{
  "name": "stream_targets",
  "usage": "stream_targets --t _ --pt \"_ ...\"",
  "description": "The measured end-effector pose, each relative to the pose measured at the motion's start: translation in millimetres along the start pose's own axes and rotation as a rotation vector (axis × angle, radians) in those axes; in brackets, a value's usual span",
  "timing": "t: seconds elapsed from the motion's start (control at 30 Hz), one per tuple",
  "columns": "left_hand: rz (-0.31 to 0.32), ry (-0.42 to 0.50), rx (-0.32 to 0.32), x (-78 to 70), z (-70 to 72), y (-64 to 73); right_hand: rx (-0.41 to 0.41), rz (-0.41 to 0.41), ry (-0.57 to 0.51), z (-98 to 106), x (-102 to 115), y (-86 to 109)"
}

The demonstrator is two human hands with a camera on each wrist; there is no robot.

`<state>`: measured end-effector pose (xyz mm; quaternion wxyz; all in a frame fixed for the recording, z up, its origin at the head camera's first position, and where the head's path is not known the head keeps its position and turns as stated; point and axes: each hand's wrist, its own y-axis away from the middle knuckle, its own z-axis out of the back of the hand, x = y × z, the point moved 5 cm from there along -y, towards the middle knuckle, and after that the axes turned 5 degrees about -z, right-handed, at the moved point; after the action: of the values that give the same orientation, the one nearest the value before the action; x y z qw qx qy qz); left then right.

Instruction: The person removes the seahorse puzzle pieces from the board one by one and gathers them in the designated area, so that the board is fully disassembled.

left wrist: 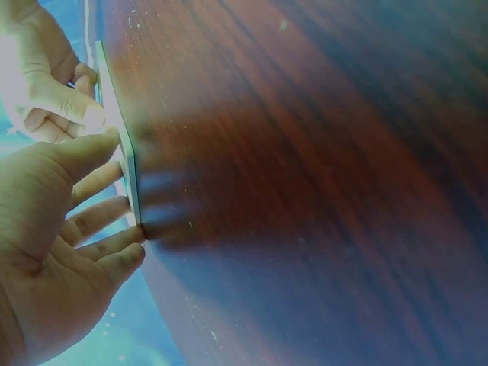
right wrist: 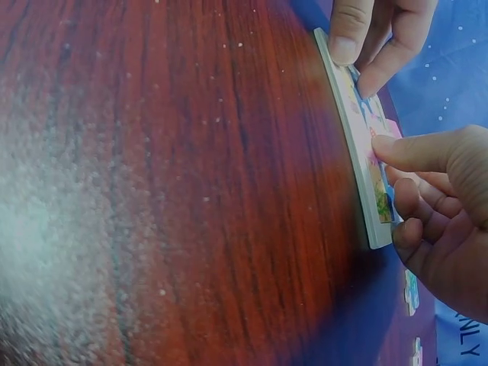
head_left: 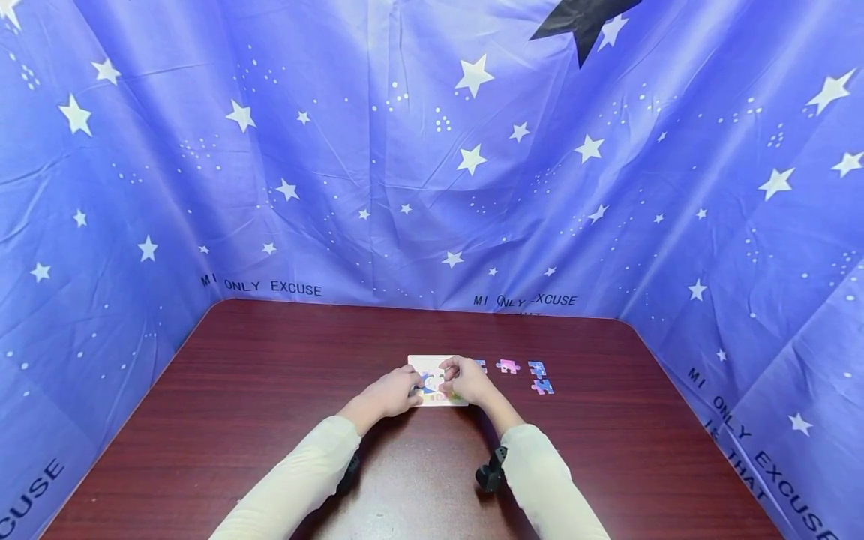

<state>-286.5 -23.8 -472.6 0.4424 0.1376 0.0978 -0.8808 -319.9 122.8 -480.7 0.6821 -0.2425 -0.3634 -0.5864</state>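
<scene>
A white puzzle board (head_left: 437,360) with a colourful picture lies on the table. My left hand (head_left: 391,391) rests on its left end, thumb at the near edge and fingers fairly straight across the surface, as the left wrist view also shows of this hand (left wrist: 61,244). Over the right part of the board, my right hand (head_left: 469,381) pinches a puzzle piece between thumb and forefinger; a pink bit (right wrist: 393,127) of it shows beside the thumb in the right wrist view. Most of this piece is hidden by the fingers. Both hands partly cover the picture.
Right of the board lie loose puzzle pieces: a pink one (head_left: 508,366), a blue one (head_left: 536,368), a blue and pink one (head_left: 542,386), and another (head_left: 481,364) partly behind the right hand. The dark red table (head_left: 283,360) meets a blue star-patterned curtain (head_left: 378,187).
</scene>
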Motion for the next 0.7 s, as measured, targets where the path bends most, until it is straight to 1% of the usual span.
stream_targets --t 0.33,0.53,0.7 --pt "-0.027 -0.024 -0.012 -5.1 3.4 2.1 -0.013 0.018 -0.048 -0.8 -1.6 1.3" --pt "-0.011 -0.021 -0.004 -3.9 2.6 1.2 -0.022 0.039 -0.041 -0.5 -3.6 2.1" --pt "-0.013 -0.025 -0.004 -3.2 1.7 0.3 -0.033 0.043 -0.055 -1.1 -5.2 1.8"
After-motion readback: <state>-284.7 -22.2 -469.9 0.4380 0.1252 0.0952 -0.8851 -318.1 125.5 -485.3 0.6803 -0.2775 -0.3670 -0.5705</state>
